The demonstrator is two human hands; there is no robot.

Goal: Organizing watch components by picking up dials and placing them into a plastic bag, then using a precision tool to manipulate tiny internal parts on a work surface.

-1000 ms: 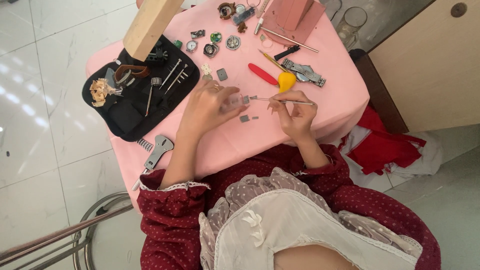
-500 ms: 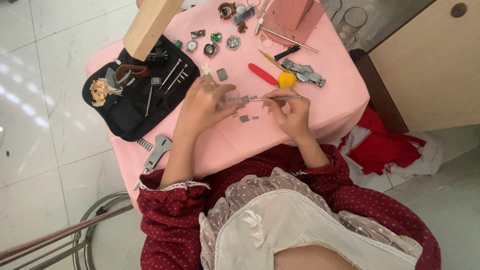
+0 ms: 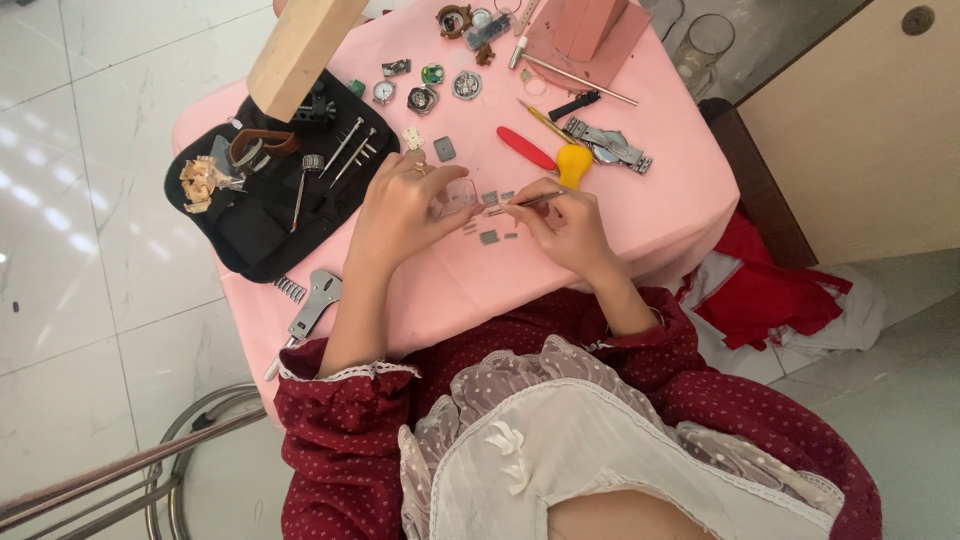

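I look down past my lap at both forearms, which reach forward out of dark red dotted sleeves onto the pink surface. My left hand lies palm down with the wrist bent a little inward, its fingers curled loosely around a small clear piece pinched at the fingertips; what kind of part it is I cannot tell. My right hand is closed in a pen grip on a thin metal tool, which points left toward that clear piece, its tip just beside the left fingertips. Between and just under the two hands lie a few small grey metal bits flat on the cloth.

To my left, near the surface's edge, a grey metal wrench-like tool lies beside a short spring. Farther left sits an open black tool pouch; in it I see several slim screwdrivers, a brown strap and a cluster of pale gold-coloured bits.

Beyond my right hand are a yellow rubber ball, a red-handled tool and a metal watch bracelet, all near one another. A wooden beam crosses over the pouch's far end. At the far side lie several watch cases and movements in a loose row, and a pink stand with a long metal rod at its foot.
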